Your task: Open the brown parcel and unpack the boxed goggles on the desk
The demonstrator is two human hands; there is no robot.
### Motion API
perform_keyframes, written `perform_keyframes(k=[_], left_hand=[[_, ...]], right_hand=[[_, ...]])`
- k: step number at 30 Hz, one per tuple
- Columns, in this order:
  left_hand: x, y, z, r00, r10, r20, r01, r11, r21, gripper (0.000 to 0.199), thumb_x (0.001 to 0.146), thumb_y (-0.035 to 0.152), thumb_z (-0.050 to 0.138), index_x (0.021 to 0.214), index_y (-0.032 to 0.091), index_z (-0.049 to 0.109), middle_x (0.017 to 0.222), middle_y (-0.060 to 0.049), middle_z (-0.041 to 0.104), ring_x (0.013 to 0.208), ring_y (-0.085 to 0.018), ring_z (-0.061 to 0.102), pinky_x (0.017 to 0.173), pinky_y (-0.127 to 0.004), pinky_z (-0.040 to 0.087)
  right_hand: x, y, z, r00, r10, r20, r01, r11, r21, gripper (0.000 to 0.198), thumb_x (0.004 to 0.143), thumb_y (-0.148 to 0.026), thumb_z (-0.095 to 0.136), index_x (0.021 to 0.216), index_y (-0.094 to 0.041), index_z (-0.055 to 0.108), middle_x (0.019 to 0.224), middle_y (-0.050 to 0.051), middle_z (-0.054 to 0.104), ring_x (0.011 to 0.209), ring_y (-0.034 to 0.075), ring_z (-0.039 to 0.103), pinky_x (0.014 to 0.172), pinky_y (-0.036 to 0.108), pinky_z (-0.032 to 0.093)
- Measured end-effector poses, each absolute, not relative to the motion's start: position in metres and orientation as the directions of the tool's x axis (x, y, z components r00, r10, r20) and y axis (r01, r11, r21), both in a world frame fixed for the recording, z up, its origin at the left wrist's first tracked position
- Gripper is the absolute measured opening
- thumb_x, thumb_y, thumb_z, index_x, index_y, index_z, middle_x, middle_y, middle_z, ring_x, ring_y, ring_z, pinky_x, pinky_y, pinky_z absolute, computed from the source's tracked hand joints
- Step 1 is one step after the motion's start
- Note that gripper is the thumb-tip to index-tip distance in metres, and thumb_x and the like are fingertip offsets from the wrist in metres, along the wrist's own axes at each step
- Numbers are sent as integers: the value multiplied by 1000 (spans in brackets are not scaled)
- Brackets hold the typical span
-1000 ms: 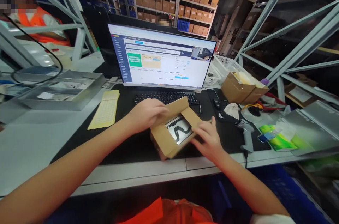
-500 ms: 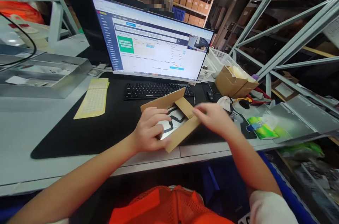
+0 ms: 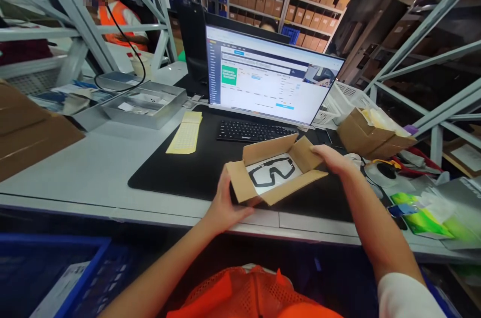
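An open cardboard box [image 3: 298,188] is held over the black desk mat [image 3: 161,175], its flaps folded outward. Inside lies a white package [image 3: 263,189] bearing a black outline of glasses or goggles. My left hand [image 3: 221,210] grips the box's left end, the thumb low along the near side and the fingers partly hidden behind the left flap. At the opposite end, my right hand [image 3: 330,157] pinches the right flap between thumb and fingers.
Behind the box are a keyboard [image 3: 251,131] and a monitor [image 3: 263,100]. Yellow label sheets [image 3: 185,132] lie on the mat's left. A metal tray [image 3: 150,115] stands farther left. At right are a filled carton [image 3: 361,132] and a green packet [image 3: 421,215]. One co-worker [image 3: 116,20] is at back left.
The view has swung left. My left hand has moved from over the box's opening to its left end. The flaps are spread wider, showing more of the package. My right hand stays at the right flap.
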State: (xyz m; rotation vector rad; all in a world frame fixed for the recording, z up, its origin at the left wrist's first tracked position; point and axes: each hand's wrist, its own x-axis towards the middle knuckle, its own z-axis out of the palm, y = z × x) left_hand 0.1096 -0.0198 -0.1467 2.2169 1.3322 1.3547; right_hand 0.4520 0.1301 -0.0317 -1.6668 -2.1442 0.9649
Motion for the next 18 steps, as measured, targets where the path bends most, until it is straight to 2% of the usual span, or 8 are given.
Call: perform_keyframes(k=[3, 5, 7, 9, 11, 14, 16, 18], left_hand=[[126, 1, -137, 85, 920, 382, 547, -364, 754, 138, 64, 55, 86, 160, 23, -8, 140, -22, 47, 124, -35, 56, 98, -53, 50], [135, 19, -128, 49, 946, 322, 470, -306, 828, 144, 64, 52, 86, 159, 22, -18, 151, -22, 39, 135, -34, 48, 110, -53, 42], [136, 36, -119, 37, 954, 299, 306, -295, 905, 145, 65, 46, 86, 158, 23, -22, 159, -20, 27, 144, -33, 37, 118, -52, 32], [130, 50, -110, 4, 965, 261, 133, -259, 957, 140, 64, 40, 86, 160, 24, -16, 159, -19, 26, 145, -31, 37, 119, -49, 33], [125, 62, -98, -72, 974, 216, -16, -217, 976, 127, 63, 37, 88, 158, 22, 5, 154, -20, 34, 139, -30, 44, 115, -46, 40], [134, 71, -76, -188, 969, 160, -263, -207, 942, 99, 60, 40, 91, 138, 19, 33, 142, -15, 48, 129, -28, 51, 111, -44, 44], [151, 71, -66, -194, 977, 90, -434, -168, 885, 105, 55, 43, 93, 138, 21, 33, 142, -12, 49, 129, -28, 50, 112, -43, 43], [166, 71, -67, -128, 992, 12, -525, -78, 847, 120, 46, 40, 96, 145, 22, 29, 146, -12, 47, 137, -31, 43, 116, -43, 38]], right_hand=[[465, 120, -85, -302, 911, -282, 511, -95, -854, 75, 106, -44, 1, 141, 12, 36, 135, 35, 50, 116, 24, 64, 92, 31, 52], [465, 108, -120, -309, 912, -271, 270, -189, -944, 72, 106, -51, 3, 139, -1, 43, 140, 30, 50, 121, 23, 63, 97, 32, 51], [464, 96, -143, -250, 933, -258, 200, -211, -957, 70, 104, -52, 3, 116, -4, 53, 121, 32, 61, 99, 24, 70, 97, 38, 51], [464, 82, -151, -193, 955, -223, 172, -191, -966, 65, 102, -61, 17, 109, -7, 54, 119, 31, 62, 99, 26, 70, 100, 42, 49], [462, 68, -147, -124, 980, -152, 209, -124, -970, 67, 97, -69, 26, 105, -10, 55, 115, 28, 64, 101, 29, 68, 101, 46, 47], [442, 55, -134, -117, 992, -51, 214, -25, -976, 80, 90, -82, 32, 127, -13, 49, 129, 26, 58, 115, 31, 62, 103, 48, 45], [415, 58, -126, -208, 977, 40, 42, 50, -998, 106, 79, -89, 49, 153, -18, 22, 156, 20, 35, 138, 29, 47, 112, 47, 39], [386, 70, -118, -220, 965, 146, -197, 103, -975, 120, 70, -85, 65, 156, -18, 14, 162, 19, 22, 149, 29, 31, 120, 47, 30]])
